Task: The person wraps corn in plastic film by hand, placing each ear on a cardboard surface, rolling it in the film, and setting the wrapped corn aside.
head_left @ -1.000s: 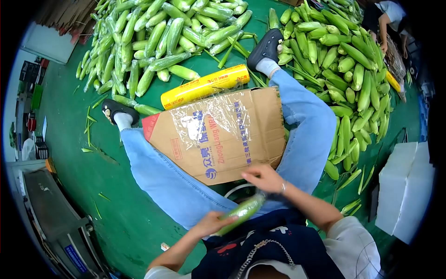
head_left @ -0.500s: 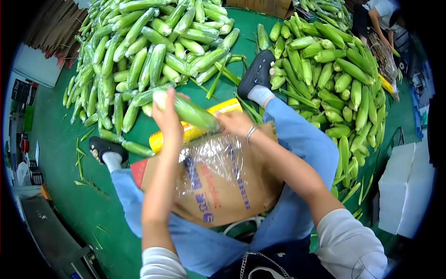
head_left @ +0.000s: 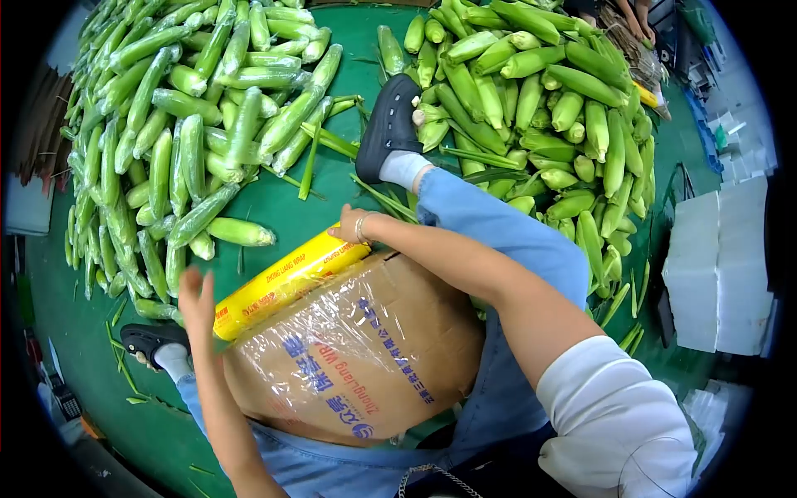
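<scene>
A yellow roll of plastic wrap [head_left: 286, 286] lies slanted along the far edge of a cardboard box [head_left: 440, 324] on my lap. Clear film stretches over the printed top of the box. My right hand [head_left: 353, 226] grips the roll's far right end. Beside the roll's near left end is my left hand [head_left: 197, 299], raised and empty, its fingers apart and slightly blurred. Beyond it spreads a heap of film-wrapped corn cobs [head_left: 178, 170]; one wrapped cob [head_left: 241, 231] lies at the heap's near edge.
Unwrapped green corn [head_left: 573, 149] is heaped at the right beyond my leg. My dark clogs [head_left: 388, 124] rest on the green floor [head_left: 332, 178] among loose husk leaves. White foam boxes [head_left: 718, 266] stand at far right. Another person's hands [head_left: 639, 21] show at top right.
The corn cob has left my left hand, which has dropped down and left. My right hand has moved onto the roll's end. The camera view has shifted, and more of the roll shows.
</scene>
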Demonstrator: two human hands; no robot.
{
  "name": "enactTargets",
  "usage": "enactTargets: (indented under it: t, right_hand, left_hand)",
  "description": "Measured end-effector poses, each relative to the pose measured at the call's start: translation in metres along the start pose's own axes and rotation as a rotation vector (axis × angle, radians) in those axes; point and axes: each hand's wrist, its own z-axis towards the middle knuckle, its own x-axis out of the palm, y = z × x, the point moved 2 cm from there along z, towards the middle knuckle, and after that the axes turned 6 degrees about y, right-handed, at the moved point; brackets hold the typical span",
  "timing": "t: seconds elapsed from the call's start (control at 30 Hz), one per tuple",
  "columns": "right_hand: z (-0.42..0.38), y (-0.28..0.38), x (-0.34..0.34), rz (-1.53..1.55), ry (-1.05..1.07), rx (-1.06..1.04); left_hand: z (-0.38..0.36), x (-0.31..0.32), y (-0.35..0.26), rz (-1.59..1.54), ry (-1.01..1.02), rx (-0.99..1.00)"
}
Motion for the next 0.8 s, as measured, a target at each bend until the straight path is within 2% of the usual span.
enactTargets:
  t: [0.03,0.07,0.1,0.13,0.17,0.2,0.27,0.33,0.37,0.4,0.43,0.47,0.5,0.53,0.57,0.6,0.63,0.7,0.73,0.8]
  right_hand:
    - [-0.008,0.001,-0.007,-0.115,0.124,-0.035]
    - [-0.014,0.002,-0.015,-0.222,0.254,-0.079]
    - [0.002,-0.005,-0.014,-0.423,0.304,-0.134]
    - [-0.03,-0.011,-0.02,-0.338,-0.022,-0.258]
    - [-0.047,-0.018,-0.028,-0.27,-0.141,-0.224]
    - [-0.079,-0.023,-0.036,-0.135,-0.28,-0.087]
    - [-0.125,-0.049,-0.039,0.083,-0.367,0.073]
    - [-0.159,-0.067,-0.029,0.324,-0.293,0.178]
    - [-0.164,-0.072,-0.014,0.323,-0.305,0.163]
    - [-0.162,-0.084,0.006,0.353,-0.575,0.202]
    - [-0.158,-0.094,0.029,0.385,-0.844,0.244]
    - [-0.147,-0.105,0.056,0.391,-0.858,0.24]
    - [-0.134,-0.118,0.078,0.45,-0.854,0.19]
    - [-0.133,-0.126,0.082,0.502,-0.856,0.14]
    - [-0.145,-0.121,0.071,0.493,-0.879,0.141]
    - [-0.156,-0.105,0.057,0.572,-0.77,0.143]
    - [-0.165,-0.085,0.044,0.655,-0.658,0.139]
    - [-0.181,-0.047,0.016,0.677,-0.667,-0.087]
    - [-0.173,-0.037,0.004,0.678,-0.678,-0.096]
    - [-0.148,-0.032,-0.016,0.548,-0.664,0.049]
  left_hand:
    - [-0.034,-0.03,0.0,0.261,0.061,-0.239]
    - [-0.067,-0.051,0.038,0.337,-0.015,-0.256]
    - [-0.098,-0.074,0.055,0.498,-0.019,-0.361]
    - [-0.125,-0.094,0.078,0.321,-0.086,-0.404]
    - [-0.147,-0.107,0.067,0.136,-0.057,-0.652]
    - [-0.17,-0.112,0.053,-0.07,-0.027,-0.887]
    - [-0.217,-0.107,0.067,-0.198,0.03,-0.936]
    - [-0.248,-0.088,0.041,-0.13,0.139,-0.861]
    - [-0.259,-0.079,0.03,-0.212,0.146,-0.823]
    - [-0.27,-0.074,0.026,-0.292,0.157,-0.782]
    - [-0.286,-0.071,0.035,-0.242,0.148,-0.839]
    - [-0.304,-0.069,0.052,-0.192,0.146,-0.899]
    - [-0.323,-0.065,0.077,-0.337,0.103,-0.926]
    - [-0.32,-0.065,0.066,-0.354,0.109,-0.903]
    - [-0.326,-0.067,0.045,-0.425,0.128,-0.97]
    - [-0.333,-0.067,0.025,-0.494,0.145,-1.043]
    - [-0.333,-0.065,0.015,-0.563,0.131,-1.004]
    - [-0.322,-0.064,0.002,-0.527,0.092,-1.011]
    - [-0.32,-0.063,-0.004,-0.482,0.057,-1.046]
    - [-0.327,-0.048,0.0,-0.556,0.036,-1.019]
